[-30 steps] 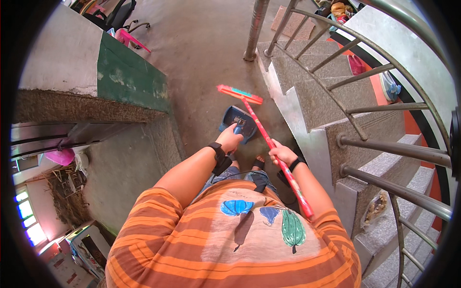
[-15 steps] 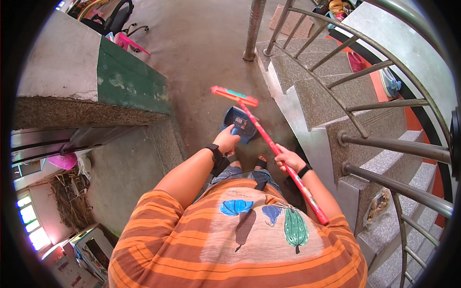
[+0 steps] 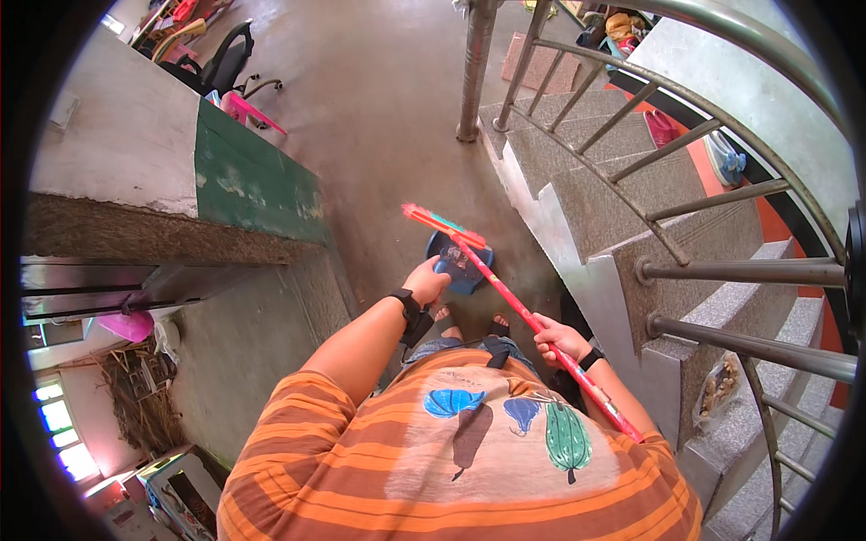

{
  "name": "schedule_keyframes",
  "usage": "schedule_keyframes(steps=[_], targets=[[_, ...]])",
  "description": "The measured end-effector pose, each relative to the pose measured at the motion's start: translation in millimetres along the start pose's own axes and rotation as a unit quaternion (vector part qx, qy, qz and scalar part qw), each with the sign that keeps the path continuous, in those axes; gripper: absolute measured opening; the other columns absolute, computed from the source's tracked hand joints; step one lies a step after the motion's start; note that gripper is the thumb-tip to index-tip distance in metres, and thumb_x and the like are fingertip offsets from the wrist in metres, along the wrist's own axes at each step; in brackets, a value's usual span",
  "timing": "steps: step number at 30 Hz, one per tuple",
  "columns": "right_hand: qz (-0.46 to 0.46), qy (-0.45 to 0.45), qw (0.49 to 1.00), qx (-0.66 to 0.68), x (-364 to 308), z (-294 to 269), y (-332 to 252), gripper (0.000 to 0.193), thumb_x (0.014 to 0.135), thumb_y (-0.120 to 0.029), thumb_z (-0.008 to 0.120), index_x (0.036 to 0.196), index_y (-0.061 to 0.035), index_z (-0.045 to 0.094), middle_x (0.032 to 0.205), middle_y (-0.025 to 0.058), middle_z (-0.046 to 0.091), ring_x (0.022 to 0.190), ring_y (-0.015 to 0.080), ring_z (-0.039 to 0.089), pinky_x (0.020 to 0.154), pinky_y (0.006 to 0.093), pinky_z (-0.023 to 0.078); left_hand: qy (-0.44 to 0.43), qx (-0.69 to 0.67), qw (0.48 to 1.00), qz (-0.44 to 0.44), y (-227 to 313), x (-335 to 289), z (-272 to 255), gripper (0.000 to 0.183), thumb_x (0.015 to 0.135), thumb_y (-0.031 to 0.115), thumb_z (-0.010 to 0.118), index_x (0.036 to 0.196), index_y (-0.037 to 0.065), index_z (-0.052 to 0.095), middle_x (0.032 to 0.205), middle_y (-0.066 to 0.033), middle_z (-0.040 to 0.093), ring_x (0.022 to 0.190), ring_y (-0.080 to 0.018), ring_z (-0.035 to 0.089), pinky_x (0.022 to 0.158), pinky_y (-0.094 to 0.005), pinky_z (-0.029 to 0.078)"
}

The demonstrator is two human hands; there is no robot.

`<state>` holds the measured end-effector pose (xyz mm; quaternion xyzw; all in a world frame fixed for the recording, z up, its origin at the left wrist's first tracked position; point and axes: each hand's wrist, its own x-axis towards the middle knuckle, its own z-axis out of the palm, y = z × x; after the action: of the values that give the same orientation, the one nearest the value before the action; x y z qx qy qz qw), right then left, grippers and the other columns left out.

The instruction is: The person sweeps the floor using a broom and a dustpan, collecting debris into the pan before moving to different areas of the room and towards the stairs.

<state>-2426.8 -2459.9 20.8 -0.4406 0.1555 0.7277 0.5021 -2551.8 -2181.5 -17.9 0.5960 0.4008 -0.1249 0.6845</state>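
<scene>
My left hand [image 3: 428, 281] is closed around the handle of a blue dustpan [image 3: 465, 282], held low in front of my feet. Some dark debris lies in the pan. My right hand [image 3: 559, 339] grips the red stick of a broom [image 3: 519, 307], whose upper end runs back along my right forearm. The broom's red and green head [image 3: 445, 225] lies across the dustpan's far edge and hides part of it; whether the two touch I cannot tell.
Stone stairs [image 3: 622, 203] with a metal railing [image 3: 686, 266] rise on my right. At the left stands a wall with a green painted base [image 3: 253, 176]. Further off are a black office chair [image 3: 230, 59] and a pink stool [image 3: 248, 110]. Pink shoes [image 3: 661, 128] sit on a step.
The broom head has come nearer to me, from beyond the dustpan to over its far edge. Both hands have shifted slightly lower in view, still holding the same things.
</scene>
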Motion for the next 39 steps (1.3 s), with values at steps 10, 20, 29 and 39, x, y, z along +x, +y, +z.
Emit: schedule_keyframes(steps=[10, 20, 29, 39], targets=[[-0.114, 0.156, 0.972, -0.133, 75.2, -37.2, -21.2, 0.075, 0.076, -0.003, 0.048, 0.137, -0.0209, 0.008, 0.056, 0.0011, 0.042, 0.041, 0.0114, 0.042, 0.037, 0.0249, 0.036, -0.061, -0.011, 0.998, -0.023, 0.5, -19.5, 23.4, 0.067, 0.072, 0.005, 0.050, 0.133, 0.007, 0.022, 0.051, -0.0035, 0.040, 0.034, -0.0126, 0.038, 0.030, -0.0275, 0.031], [-0.044, 0.050, 0.998, 0.023, 28.9, -44.1, -11.4, 0.061, 0.079, -0.007, 0.046, 0.130, -0.0284, 0.020, 0.056, -0.0009, 0.042, 0.038, 0.0103, 0.041, 0.034, 0.0243, 0.032, -0.040, 0.051, 0.998, -0.008, -13.1, -15.0, 5.5, 0.065, 0.073, 0.005, 0.047, 0.134, 0.009, 0.024, 0.049, -0.0022, 0.040, 0.034, -0.0113, 0.038, 0.031, -0.0267, 0.032], [-0.009, 0.094, 0.996, -0.003, 36.6, -36.7, 2.8, 0.061, 0.080, -0.007, 0.045, 0.130, -0.0312, 0.019, 0.053, -0.0015, 0.039, 0.036, 0.0090, 0.039, 0.033, 0.0234, 0.031, -0.081, 0.100, 0.991, -0.025, -4.2, -25.5, 35.0, 0.064, 0.071, 0.008, 0.049, 0.131, 0.009, 0.029, 0.057, -0.0065, 0.049, 0.036, -0.0140, 0.041, 0.032, -0.0285, 0.032], [-0.084, 0.203, 0.969, -0.108, 23.1, -58.9, 35.5, 0.074, 0.074, -0.004, 0.047, 0.136, -0.0239, 0.013, 0.055, 0.0013, 0.042, 0.038, 0.0111, 0.039, 0.035, 0.0250, 0.034, -0.100, 0.160, 0.982, 0.007, 8.0, -30.9, 43.9, 0.066, 0.070, 0.008, 0.050, 0.132, 0.007, 0.028, 0.055, -0.0064, 0.050, 0.035, -0.0130, 0.042, 0.032, -0.0271, 0.032]])
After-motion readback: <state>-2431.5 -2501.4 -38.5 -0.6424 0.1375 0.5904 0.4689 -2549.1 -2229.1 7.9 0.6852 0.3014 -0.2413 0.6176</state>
